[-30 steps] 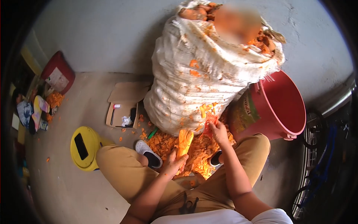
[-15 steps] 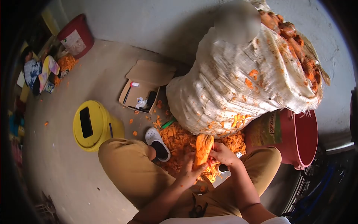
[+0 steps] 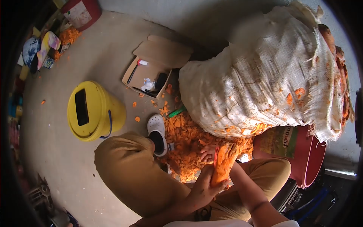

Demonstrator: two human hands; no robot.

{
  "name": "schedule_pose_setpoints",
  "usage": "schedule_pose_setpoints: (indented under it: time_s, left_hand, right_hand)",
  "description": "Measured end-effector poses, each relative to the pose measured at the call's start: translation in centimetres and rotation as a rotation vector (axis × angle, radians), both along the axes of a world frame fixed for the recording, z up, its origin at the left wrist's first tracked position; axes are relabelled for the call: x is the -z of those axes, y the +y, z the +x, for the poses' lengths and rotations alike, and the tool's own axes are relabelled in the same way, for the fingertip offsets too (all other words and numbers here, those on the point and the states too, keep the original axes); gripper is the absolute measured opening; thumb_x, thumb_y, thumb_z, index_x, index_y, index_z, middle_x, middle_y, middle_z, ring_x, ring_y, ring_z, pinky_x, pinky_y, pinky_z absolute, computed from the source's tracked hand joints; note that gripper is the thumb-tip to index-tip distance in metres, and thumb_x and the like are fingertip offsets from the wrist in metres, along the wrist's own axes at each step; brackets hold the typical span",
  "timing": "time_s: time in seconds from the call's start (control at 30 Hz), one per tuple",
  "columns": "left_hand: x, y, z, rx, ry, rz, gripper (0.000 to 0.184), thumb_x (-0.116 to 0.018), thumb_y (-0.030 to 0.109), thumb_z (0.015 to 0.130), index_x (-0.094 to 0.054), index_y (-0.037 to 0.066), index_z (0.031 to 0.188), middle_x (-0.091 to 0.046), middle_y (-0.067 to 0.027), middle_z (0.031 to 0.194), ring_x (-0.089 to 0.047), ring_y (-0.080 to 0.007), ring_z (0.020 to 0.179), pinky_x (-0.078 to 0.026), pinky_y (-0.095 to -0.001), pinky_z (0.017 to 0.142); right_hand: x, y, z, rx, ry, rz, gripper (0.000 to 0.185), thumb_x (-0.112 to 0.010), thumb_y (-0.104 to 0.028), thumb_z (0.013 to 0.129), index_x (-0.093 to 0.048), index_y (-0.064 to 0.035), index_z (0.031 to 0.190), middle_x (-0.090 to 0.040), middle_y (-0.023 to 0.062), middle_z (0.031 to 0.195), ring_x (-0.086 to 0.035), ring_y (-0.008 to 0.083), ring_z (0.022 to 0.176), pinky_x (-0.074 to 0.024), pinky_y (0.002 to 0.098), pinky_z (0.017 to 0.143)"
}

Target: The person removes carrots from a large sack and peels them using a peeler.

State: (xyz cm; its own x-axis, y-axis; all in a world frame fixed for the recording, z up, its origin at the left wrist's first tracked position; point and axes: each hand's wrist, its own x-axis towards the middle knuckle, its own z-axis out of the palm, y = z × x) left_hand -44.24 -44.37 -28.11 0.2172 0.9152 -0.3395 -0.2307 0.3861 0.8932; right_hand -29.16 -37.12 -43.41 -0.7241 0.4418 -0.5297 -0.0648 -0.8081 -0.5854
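My left hand (image 3: 205, 188) is wrapped round the lower end of a thick orange carrot (image 3: 225, 162), which tilts up and away from me. Behind the carrot, my right hand (image 3: 208, 152) is partly hidden; its fingers show on the carrot's left side. A narrow red peeler (image 3: 216, 156) lies against the carrot at those fingers, its far part hidden. Under both hands, a heap of orange peelings (image 3: 185, 142) covers the floor between my feet.
A white woven sack (image 3: 242, 83) of roots leans by a red tub (image 3: 314, 159). A yellow lidded bucket (image 3: 113, 113) and an open cardboard box (image 3: 147, 75) stand left. A green-handled item (image 3: 177, 111) lies by the peelings. Another person (image 3: 38, 49) sits near a red bucket (image 3: 85, 17).
The view has shifted. The carrot has tilted to the right, and my right hand has moved from its right side to behind it, fingers now showing on the left.
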Motion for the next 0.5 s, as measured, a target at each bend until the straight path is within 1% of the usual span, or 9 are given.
schedule_pose_setpoints:
  time_s: [0.03,0.1,0.13,0.23,0.27,0.33,0.37,0.43,0.5]
  left_hand:
    - [-0.4,0.2,-0.1,-0.011,0.005,-0.018,0.042,-0.058,0.018,0.079,-0.038,0.000,0.111,-0.043,-0.0078,0.098,-0.044,-0.0132,0.092,-0.037,-0.0265,0.078]
    - [-0.2,0.4,-0.2,-0.038,0.024,-0.040,0.042,-0.059,0.017,0.079,-0.038,0.000,0.111,-0.043,-0.0076,0.098,-0.044,-0.0127,0.091,-0.037,-0.0258,0.077]
    - [0.1,0.4,-0.3,-0.056,0.040,-0.045,0.042,-0.059,0.016,0.078,-0.038,0.000,0.111,-0.043,-0.0075,0.098,-0.044,-0.0125,0.091,-0.037,-0.0256,0.077]
    - [-1.0,1.4,-0.9,-0.160,-0.049,-0.209,0.041,-0.061,0.015,0.077,-0.039,-0.001,0.108,-0.043,-0.0094,0.096,-0.046,-0.0148,0.087,-0.039,-0.0269,0.075]
    - [-1.3,1.9,-1.0,-0.204,-0.104,-0.287,0.041,-0.062,0.015,0.076,-0.040,-0.002,0.106,-0.042,-0.0104,0.094,-0.047,-0.0160,0.086,-0.041,-0.0277,0.074]
    - [0.3,1.4,-0.8,-0.286,0.029,-0.182,0.041,-0.061,0.015,0.077,-0.038,-0.001,0.106,-0.045,-0.0095,0.093,-0.049,-0.0150,0.084,-0.042,-0.0264,0.072]
    - [1.1,1.0,-0.6,-0.326,0.098,-0.131,0.041,-0.061,0.015,0.077,-0.038,-0.001,0.107,-0.046,-0.0090,0.092,-0.050,-0.0145,0.084,-0.043,-0.0258,0.071]
    - [0.8,1.3,-1.1,-0.401,-0.134,-0.328,0.042,-0.058,0.009,0.077,-0.036,0.003,0.112,-0.044,-0.0084,0.099,-0.048,-0.0138,0.090,-0.042,-0.0271,0.077]
    - [-0.2,2.6,-1.1,-0.533,-0.271,-0.439,0.043,-0.055,0.005,0.078,-0.033,0.006,0.115,-0.045,-0.0077,0.101,-0.050,-0.0136,0.089,-0.044,-0.0283,0.078]
  right_hand:
    - [0.8,-0.2,-0.6,-0.109,-0.116,0.062,0.028,-0.046,-0.023,0.085,-0.051,-0.0001,0.102,-0.058,0.0092,0.087,-0.055,0.0171,0.080,-0.0448,0.0244,0.071]
    - [1.7,0.2,-3.0,-0.387,-0.580,0.165,0.025,-0.043,-0.022,0.087,-0.052,-0.0020,0.098,-0.057,0.0081,0.084,-0.054,0.0177,0.079,-0.0436,0.0235,0.070]
    - [2.8,0.5,-3.7,-0.464,-0.660,0.277,0.026,-0.043,-0.024,0.086,-0.052,-0.0021,0.097,-0.058,0.0080,0.083,-0.055,0.0180,0.077,-0.0432,0.0252,0.069]
    - [8.8,1.4,-5.5,-0.697,-0.879,0.623,0.031,-0.044,-0.030,0.084,-0.054,-0.0025,0.094,-0.059,0.0074,0.078,-0.056,0.0191,0.073,-0.0422,0.0305,0.063]
    - [11.1,2.1,-6.1,-0.750,-0.889,0.624,0.033,-0.041,-0.030,0.083,-0.056,-0.0008,0.086,-0.059,0.0098,0.075,-0.056,0.0245,0.075,-0.0422,0.0348,0.065]
    - [10.0,4.4,-7.8,-0.825,-0.771,0.957,0.035,-0.040,-0.030,0.083,-0.058,-0.0010,0.082,-0.059,0.0131,0.078,-0.055,0.0292,0.076,-0.0426,0.0375,0.067]
    - [11.3,5.6,-8.7,-0.961,-0.764,0.934,0.035,-0.039,-0.031,0.084,-0.057,-0.0009,0.088,-0.059,0.0147,0.081,-0.055,0.0305,0.076,-0.0428,0.0388,0.069]
    - [12.6,7.2,-10.7,-0.984,-0.807,0.816,0.033,-0.039,-0.027,0.084,-0.052,-0.0015,0.100,-0.055,0.0171,0.091,-0.055,0.0311,0.080,-0.0444,0.0399,0.071]
    - [13.0,8.5,-12.6,-0.756,-0.905,0.631,0.032,-0.041,-0.019,0.084,-0.043,-0.0029,0.112,-0.046,0.0188,0.107,-0.053,0.0298,0.090,-0.0470,0.0394,0.072]
